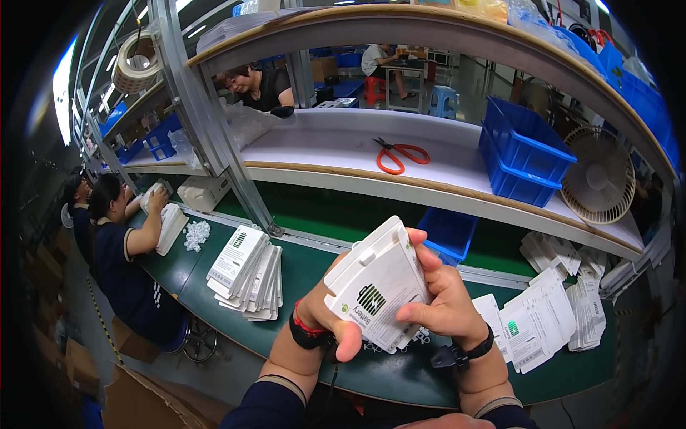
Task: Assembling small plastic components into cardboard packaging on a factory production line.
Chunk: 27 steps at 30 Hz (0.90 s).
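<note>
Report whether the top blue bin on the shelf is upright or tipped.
Upright: the top bin rests mouth-up on another blue bin.

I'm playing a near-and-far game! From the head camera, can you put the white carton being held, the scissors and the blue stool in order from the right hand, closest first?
From the right hand:
1. White carton: touching it, held.
2. Red-handled scissors: ahead, on the white shelf.
3. Blue stool: farthest, beyond the shelf.
</note>
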### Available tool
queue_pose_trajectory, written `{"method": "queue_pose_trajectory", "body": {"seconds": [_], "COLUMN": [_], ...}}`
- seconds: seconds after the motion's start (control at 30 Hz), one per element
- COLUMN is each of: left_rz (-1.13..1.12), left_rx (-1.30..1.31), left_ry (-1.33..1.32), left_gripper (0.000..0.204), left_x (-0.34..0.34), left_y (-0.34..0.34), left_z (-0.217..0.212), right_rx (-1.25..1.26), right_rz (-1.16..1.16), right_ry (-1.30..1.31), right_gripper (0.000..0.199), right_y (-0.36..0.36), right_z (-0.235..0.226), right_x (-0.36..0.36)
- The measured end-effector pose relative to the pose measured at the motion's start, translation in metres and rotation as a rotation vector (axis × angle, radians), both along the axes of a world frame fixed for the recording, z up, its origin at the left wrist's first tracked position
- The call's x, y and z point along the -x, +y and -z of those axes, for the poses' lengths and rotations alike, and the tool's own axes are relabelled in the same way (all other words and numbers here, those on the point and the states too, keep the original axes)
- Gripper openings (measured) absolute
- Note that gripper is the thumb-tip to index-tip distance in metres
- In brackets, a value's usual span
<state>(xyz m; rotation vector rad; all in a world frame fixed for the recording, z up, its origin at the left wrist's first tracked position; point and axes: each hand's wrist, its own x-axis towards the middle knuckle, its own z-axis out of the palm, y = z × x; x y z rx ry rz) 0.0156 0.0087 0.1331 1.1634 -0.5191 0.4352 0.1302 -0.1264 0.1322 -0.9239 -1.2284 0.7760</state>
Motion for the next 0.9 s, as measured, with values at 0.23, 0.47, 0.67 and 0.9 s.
{"method": "queue_pose_trajectory", "body": {"seconds": [0.23,0.47,0.67,0.9], "left_rz": [-0.021,0.000,-0.048,-0.212], "left_rx": [0.089,0.097,0.145,-0.015], "left_ry": [0.130,0.134,0.174,0.083], "left_gripper": [0.135,0.135,0.129,0.104], "left_x": [0.005,0.009,0.005,-0.002], "left_y": [-0.005,-0.006,-0.015,-0.002], "left_z": [-0.010,-0.012,-0.013,0.001], "right_rx": [0.002,-0.090,-0.132,-0.042], "right_rz": [0.016,0.153,0.173,0.235], "right_ry": [0.049,-0.489,-0.489,-0.748], "right_gripper": [0.055,0.033,0.028,0.026], "right_y": [0.003,-0.001,-0.006,-0.017], "right_z": [-0.002,-0.008,-0.009,-0.022], "right_x": [0.009,-0.015,-0.010,-0.020]}}
